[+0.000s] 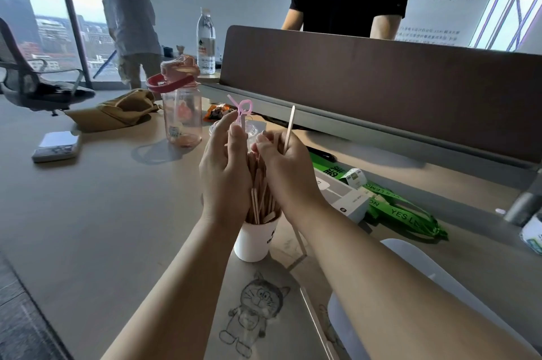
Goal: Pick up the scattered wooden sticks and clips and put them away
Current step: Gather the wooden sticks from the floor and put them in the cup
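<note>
Sticks (pixel 259 198) stand bunched upright in white cup (pixel 255 242) on surface (pixel 117 198), mid-view, tops rising between both hands. Left hand (pixel 225 166) cups the bunch from the left, palm toward it, fingers (pixel 225 131) curved round the far side of the tops. Right hand (pixel 281 163) sits just right of the bunch, its fingers pinched on one loose stick (pixel 289 128). That stick points up and slightly right, long axis near vertical, lower end hidden in the hand. Cup mouth lies below and a little left of the right hand, so the right hand is the one placed to deliver.

Judgement: step in hand is getting the loose stick into the cup. The move calls for lowering it end-first, roughly parallel to the bunch, on the bunch's right side. Risk: the crowded bunch blocks it, or the cup tips. Pink straw (pixel 243 109) pokes up behind the left hand. No clips seen.
</note>
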### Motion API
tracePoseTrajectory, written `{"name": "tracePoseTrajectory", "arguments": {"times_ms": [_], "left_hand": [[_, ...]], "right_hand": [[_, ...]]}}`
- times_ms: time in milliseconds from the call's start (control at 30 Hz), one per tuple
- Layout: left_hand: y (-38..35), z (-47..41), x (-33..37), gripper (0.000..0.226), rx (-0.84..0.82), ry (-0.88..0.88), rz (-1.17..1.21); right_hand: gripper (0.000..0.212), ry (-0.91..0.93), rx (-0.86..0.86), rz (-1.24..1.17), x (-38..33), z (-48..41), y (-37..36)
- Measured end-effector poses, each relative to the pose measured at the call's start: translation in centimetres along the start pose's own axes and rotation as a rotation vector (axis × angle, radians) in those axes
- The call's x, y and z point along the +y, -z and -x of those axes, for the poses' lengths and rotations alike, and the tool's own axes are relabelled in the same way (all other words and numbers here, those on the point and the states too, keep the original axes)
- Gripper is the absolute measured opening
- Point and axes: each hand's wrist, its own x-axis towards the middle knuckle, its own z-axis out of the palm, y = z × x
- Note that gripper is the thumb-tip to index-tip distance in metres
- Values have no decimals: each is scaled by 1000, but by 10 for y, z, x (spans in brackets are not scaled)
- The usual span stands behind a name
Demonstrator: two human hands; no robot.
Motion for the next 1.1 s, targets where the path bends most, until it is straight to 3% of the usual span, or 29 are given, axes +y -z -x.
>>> {"name": "tracePoseTrajectory", "arguments": {"times_ms": [133,233,400,467,600,700,833,933,1000,1100], "left_hand": [[0,-3,-5,52,24,8,2],[0,-5,-7,45,34,18,-13],[-2,-6,-7,19,49,73,-23],[-2,-6,-6,18,48,79,-37],[0,-5,-6,27,-41,30,-29],[-1,-5,-10,32,-69,9,-53],[-2,-7,-10,15,-27,69,-155],[-2,-10,-10,14,-54,126,-255],[-2,-10,-11,19,-74,121,-235],[-1,-7,-9,39,-53,102,-108]], "right_hand": [[52,87,42,-14,-1,-2,3],[64,237,135,45,0,-5,5],[47,565,325,239,2,-13,9],[35,589,353,323,4,-14,13],[27,365,160,397,8,-10,16],[38,294,63,370,8,-8,16],[31,198,112,277,0,-8,16],[25,-120,255,275,-6,-18,27],[26,-317,83,473,-9,-21,38],[19,-461,-422,732,-14,-10,49]]}}
